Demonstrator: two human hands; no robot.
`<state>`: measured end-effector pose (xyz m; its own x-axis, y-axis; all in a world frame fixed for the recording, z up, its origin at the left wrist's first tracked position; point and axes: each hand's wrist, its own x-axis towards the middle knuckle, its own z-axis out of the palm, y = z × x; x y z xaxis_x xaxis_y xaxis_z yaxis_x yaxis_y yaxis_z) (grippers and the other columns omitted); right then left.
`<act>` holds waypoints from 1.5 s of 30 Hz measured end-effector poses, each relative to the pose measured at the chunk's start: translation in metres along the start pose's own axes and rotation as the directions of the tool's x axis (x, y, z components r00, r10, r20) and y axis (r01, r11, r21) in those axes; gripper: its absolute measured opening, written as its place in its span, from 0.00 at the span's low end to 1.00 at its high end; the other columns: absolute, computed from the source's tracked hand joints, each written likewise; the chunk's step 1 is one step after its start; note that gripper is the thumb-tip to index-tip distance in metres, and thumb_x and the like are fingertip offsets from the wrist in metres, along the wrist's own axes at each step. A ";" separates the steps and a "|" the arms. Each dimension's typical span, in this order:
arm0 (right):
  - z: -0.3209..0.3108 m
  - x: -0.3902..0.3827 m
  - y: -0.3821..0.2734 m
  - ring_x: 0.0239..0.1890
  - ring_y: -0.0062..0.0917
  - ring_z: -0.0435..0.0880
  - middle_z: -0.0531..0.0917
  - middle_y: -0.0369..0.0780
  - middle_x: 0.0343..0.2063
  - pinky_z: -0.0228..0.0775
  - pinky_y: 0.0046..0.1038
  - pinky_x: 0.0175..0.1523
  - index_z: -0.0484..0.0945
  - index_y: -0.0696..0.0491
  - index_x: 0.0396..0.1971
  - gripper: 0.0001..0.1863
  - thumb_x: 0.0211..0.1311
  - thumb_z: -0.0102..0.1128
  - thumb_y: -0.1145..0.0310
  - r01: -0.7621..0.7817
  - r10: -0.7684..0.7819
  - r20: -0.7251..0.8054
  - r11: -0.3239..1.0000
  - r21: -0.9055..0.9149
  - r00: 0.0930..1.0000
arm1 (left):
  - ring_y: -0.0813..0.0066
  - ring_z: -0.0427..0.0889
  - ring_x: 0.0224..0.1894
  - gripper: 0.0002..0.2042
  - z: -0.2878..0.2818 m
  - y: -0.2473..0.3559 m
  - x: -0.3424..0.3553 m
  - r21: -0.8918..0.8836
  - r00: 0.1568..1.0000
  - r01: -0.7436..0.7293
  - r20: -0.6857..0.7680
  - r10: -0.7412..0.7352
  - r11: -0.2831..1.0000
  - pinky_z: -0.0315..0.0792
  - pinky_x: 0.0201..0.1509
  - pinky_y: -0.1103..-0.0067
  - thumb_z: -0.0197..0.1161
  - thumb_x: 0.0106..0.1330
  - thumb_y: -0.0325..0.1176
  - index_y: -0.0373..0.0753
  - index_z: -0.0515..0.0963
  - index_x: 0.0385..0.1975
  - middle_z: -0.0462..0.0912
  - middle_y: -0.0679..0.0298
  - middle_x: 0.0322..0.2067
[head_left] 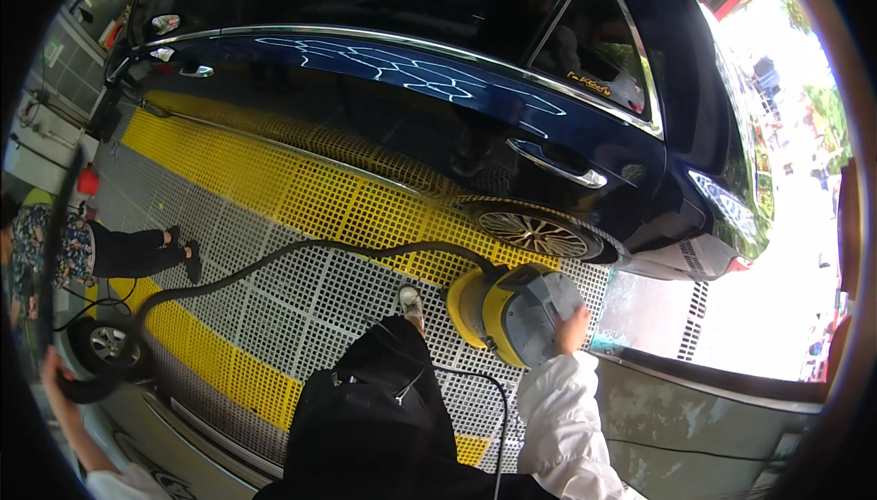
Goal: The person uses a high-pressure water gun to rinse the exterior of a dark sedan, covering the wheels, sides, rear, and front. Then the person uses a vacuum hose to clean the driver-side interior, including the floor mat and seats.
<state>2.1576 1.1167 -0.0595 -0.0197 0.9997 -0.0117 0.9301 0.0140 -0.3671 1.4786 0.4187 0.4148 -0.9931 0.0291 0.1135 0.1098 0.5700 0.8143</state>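
At the left rim my left hand (60,379) is closed round the dark tube end of a black vacuum hose (228,273), which rises past it as a long dark wand (62,226). From there the hose loops across the floor to a yellow and grey vacuum cleaner (523,310). My right hand (574,328) grips the edge of the machine's grey top; some fingers are hidden. Beside the vacuum is the rear wheel (539,233) of a dark blue car (365,89).
Yellow and grey grid tiles (274,290) cover the floor. Another car (164,427) stands at lower left, near a person in a floral top (68,242). A black cord (498,390) runs beside my legs. At right are a low wall (694,409) and a bright opening.
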 end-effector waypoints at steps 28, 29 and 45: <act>0.106 0.086 -0.142 0.66 0.45 0.63 0.61 0.49 0.65 0.64 0.43 0.65 0.70 0.41 0.62 0.50 0.29 0.74 0.46 0.471 -0.143 0.716 0.835 -0.283 0.683 | 0.68 0.79 0.27 0.27 0.307 -0.010 -0.052 -0.529 0.896 0.440 0.196 -0.399 0.726 0.76 0.34 0.75 0.59 0.59 0.20 0.38 0.60 0.59 0.77 0.60 0.34; 0.111 0.073 -0.152 0.65 0.45 0.64 0.62 0.49 0.65 0.64 0.42 0.65 0.70 0.42 0.62 0.50 0.30 0.74 0.47 0.445 -0.150 0.710 0.860 -0.250 0.688 | 0.69 0.78 0.27 0.28 0.311 -0.018 -0.033 -0.459 0.924 0.380 0.149 -0.352 0.803 0.75 0.33 0.75 0.59 0.55 0.17 0.37 0.60 0.57 0.76 0.60 0.33; 0.158 -0.032 -0.281 0.59 0.42 0.74 0.73 0.50 0.57 0.69 0.39 0.61 0.71 0.52 0.60 0.38 0.45 0.70 0.59 0.088 0.035 0.741 0.988 -0.126 0.671 | 0.79 0.75 0.35 0.30 0.349 -0.073 0.218 -0.477 0.964 0.151 0.266 -0.022 0.866 0.72 0.40 0.81 0.62 0.51 0.14 0.39 0.64 0.56 0.75 0.68 0.35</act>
<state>1.8389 1.0776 -0.1027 -0.2524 0.6580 -0.7094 0.9636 0.1039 -0.2465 1.2402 0.6696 0.1811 -0.9705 0.2338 -0.0596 -0.0355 0.1059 0.9937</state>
